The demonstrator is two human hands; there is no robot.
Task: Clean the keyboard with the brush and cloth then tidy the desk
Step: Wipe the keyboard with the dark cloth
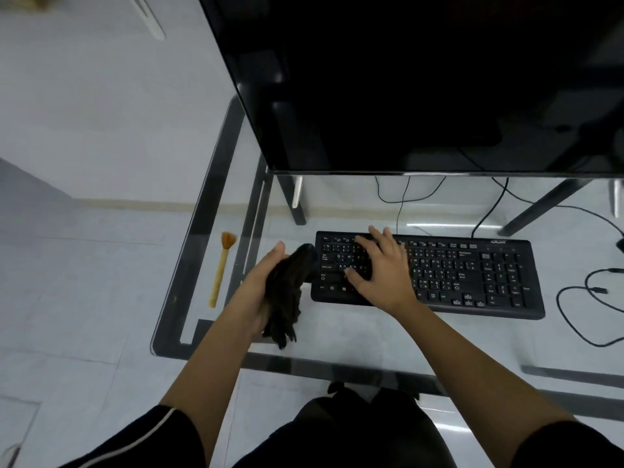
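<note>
Glossy glass desk (354, 336), matt plastic keyboard (472, 275)

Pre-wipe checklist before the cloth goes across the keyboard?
1. Cloth gripped in left hand: ok.
2. Cloth at the left end of the keyboard: ok.
3. Keyboard steadied, with right hand flat on it: ok.
4. Wipe path free: not ok, right hand covers the left keys.
5. Brush out of the way, lying on the desk left of the cloth: ok.
6. Loose cable apart from the keyboard, to its right: ok.
7. Keys free of dust: cannot tell.
</note>
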